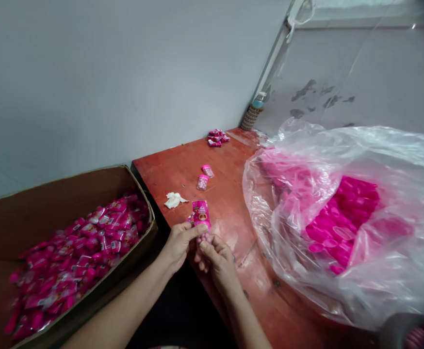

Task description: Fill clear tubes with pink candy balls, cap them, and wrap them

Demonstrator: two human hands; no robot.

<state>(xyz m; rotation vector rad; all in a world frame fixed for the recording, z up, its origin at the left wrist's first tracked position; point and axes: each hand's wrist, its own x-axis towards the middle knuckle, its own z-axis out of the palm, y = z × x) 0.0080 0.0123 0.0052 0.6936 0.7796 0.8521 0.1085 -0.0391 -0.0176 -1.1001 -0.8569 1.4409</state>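
Note:
At the near edge of the red table, my left hand pinches a pink printed sleeve that stands up from the fingers. Close against it, my right hand grips a small clear jar of pink balls. The jar meets the sleeve's lower end; whether it is inside the sleeve I cannot tell. Farther back stand two similar jars with pink lids, one nearer and one behind it. A crumpled white scrap lies to their left.
On the left, a cardboard box holds many pink wrapped packs. A large clear plastic bag with bright pink plastic pieces covers the table's right side. Several pink packs and a bottle stand near the wall.

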